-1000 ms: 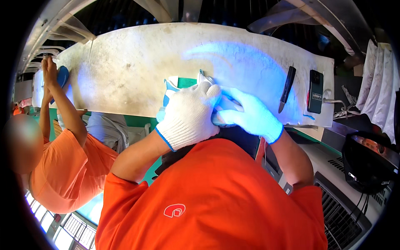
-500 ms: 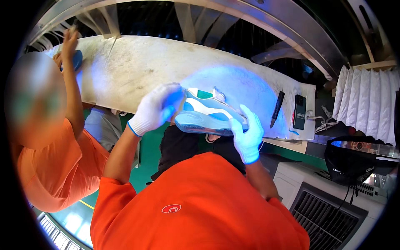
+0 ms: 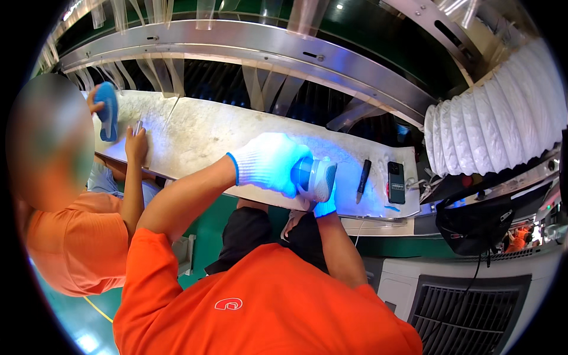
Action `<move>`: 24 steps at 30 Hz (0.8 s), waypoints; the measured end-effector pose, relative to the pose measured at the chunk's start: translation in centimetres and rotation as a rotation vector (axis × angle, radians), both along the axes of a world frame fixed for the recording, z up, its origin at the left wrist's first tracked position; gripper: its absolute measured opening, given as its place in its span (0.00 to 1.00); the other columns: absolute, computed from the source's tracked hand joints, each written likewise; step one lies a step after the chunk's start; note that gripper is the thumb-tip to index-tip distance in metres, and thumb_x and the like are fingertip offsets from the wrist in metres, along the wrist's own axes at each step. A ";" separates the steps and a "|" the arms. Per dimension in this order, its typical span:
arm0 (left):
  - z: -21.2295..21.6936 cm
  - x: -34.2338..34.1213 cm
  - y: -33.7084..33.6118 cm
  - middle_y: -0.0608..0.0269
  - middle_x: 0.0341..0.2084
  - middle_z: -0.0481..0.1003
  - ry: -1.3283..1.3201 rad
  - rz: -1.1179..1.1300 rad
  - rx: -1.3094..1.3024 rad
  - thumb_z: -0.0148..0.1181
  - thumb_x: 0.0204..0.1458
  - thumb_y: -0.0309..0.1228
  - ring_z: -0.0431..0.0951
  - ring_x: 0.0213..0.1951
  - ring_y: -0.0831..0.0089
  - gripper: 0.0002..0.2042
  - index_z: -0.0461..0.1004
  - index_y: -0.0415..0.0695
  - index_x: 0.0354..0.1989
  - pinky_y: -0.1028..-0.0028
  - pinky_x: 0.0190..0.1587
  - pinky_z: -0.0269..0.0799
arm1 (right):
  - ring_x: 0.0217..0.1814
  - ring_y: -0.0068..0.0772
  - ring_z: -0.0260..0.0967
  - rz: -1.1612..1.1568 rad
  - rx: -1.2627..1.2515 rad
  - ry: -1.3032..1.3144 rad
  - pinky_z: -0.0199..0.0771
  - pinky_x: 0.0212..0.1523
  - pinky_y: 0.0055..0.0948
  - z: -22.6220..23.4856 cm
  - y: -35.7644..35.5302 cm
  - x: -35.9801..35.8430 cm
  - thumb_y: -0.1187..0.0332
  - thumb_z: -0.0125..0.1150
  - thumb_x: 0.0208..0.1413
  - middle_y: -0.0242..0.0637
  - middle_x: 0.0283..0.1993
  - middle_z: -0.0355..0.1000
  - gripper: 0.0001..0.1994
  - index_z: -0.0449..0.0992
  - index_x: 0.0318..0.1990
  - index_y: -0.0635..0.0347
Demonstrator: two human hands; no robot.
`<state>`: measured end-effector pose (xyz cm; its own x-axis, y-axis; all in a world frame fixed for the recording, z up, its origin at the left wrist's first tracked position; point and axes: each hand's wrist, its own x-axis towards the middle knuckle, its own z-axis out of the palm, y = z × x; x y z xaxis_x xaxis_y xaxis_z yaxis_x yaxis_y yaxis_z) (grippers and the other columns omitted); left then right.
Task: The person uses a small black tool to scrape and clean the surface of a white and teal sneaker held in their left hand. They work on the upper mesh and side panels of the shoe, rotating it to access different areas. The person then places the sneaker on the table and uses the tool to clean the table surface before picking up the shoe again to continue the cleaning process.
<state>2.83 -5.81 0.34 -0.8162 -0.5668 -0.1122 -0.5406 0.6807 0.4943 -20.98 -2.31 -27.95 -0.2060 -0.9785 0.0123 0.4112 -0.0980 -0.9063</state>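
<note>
White-outlined emblem (image 3: pixel 228 303) on the orange shirt (image 3: pixel 266 313), unreadable pale label (image 3: pixel 397 186) on phone (image 3: pixel 395 173)

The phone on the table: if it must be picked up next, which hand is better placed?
Probably the right hand: it is nearer the phone, which lies to its right on the table. The left hand is farther off, holding the shoe. The shoe partly hides the right, whose grip is unclear.

Two blue-and-white shoes (image 3: pixel 325 182) (image 3: pixel 107 112) and two white knitted gloves with blue cuffs (image 3: pixel 266 163) (image 3: pixel 327 206) can be counted. One slim black-handled tool (image 3: pixel 364 179), one dark rectangular phone (image 3: pixel 396 182), one ribbed white fabric duct (image 3: pixel 497 118), one black bag (image 3: pixel 473 225) and one black slatted grille (image 3: pixel 467 313) are seen.
</note>
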 end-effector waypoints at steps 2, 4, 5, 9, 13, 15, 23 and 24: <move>1.0 -1.7 0.2 0.45 0.36 0.87 -0.047 0.025 0.044 0.83 0.39 0.47 0.89 0.38 0.45 0.32 0.86 0.43 0.53 0.54 0.44 0.84 | 0.64 0.41 0.79 -0.036 -0.048 -0.006 0.78 0.69 0.45 -0.4 0.7 -1.8 0.49 0.55 0.79 0.41 0.64 0.81 0.26 0.80 0.68 0.63; 1.0 -2.3 0.2 0.47 0.33 0.87 -0.069 0.061 0.064 0.83 0.39 0.47 0.89 0.36 0.48 0.30 0.86 0.43 0.50 0.55 0.43 0.84 | 0.67 0.42 0.78 -0.008 0.140 -0.236 0.78 0.71 0.49 8.5 2.5 -1.8 0.49 0.57 0.77 0.41 0.66 0.80 0.26 0.77 0.70 0.59; 3.1 -3.2 1.1 0.51 0.28 0.86 -0.121 0.099 0.117 0.83 0.39 0.48 0.88 0.31 0.52 0.28 0.87 0.44 0.47 0.58 0.39 0.84 | 0.71 0.40 0.75 0.028 -0.034 -0.049 0.72 0.76 0.43 12.2 3.4 -2.4 0.52 0.57 0.78 0.41 0.68 0.78 0.27 0.76 0.72 0.64; 5.0 -5.1 2.2 0.57 0.24 0.85 -0.186 0.096 0.080 0.82 0.40 0.48 0.87 0.27 0.58 0.26 0.87 0.46 0.46 0.61 0.36 0.83 | 0.72 0.42 0.75 0.108 -0.299 0.456 0.70 0.77 0.44 22.7 5.6 -2.3 0.58 0.71 0.64 0.43 0.69 0.78 0.31 0.78 0.71 0.63; 4.2 -6.8 2.3 0.58 0.24 0.85 -0.205 0.035 -0.042 0.81 0.40 0.47 0.87 0.27 0.59 0.25 0.87 0.46 0.45 0.61 0.36 0.83 | 0.71 0.44 0.76 0.147 -0.363 0.512 0.72 0.76 0.44 20.1 5.7 -4.7 0.65 0.75 0.57 0.45 0.69 0.79 0.30 0.81 0.68 0.63; 5.1 -7.3 2.7 0.55 0.27 0.86 -0.270 0.079 0.040 0.81 0.39 0.46 0.87 0.30 0.54 0.25 0.87 0.46 0.45 0.59 0.39 0.83 | 0.71 0.44 0.76 0.109 -0.365 0.518 0.72 0.75 0.43 20.2 6.3 -4.4 0.64 0.76 0.56 0.45 0.69 0.79 0.30 0.82 0.67 0.63; 1.7 -6.5 0.9 0.53 0.29 0.86 -0.133 0.018 -0.083 0.81 0.39 0.44 0.88 0.31 0.52 0.24 0.88 0.53 0.48 0.56 0.38 0.82 | 0.69 0.45 0.79 0.066 -0.471 0.069 0.75 0.74 0.44 14.0 4.4 -8.1 0.57 0.79 0.54 0.51 0.65 0.81 0.36 0.79 0.69 0.66; 3.6 -7.0 1.1 0.53 0.29 0.86 -0.136 0.000 -0.030 0.81 0.39 0.45 0.88 0.30 0.54 0.26 0.88 0.53 0.50 0.57 0.38 0.81 | 0.68 0.44 0.79 0.033 -0.506 -0.064 0.75 0.74 0.44 13.6 4.8 -8.2 0.56 0.79 0.53 0.50 0.64 0.82 0.35 0.80 0.67 0.66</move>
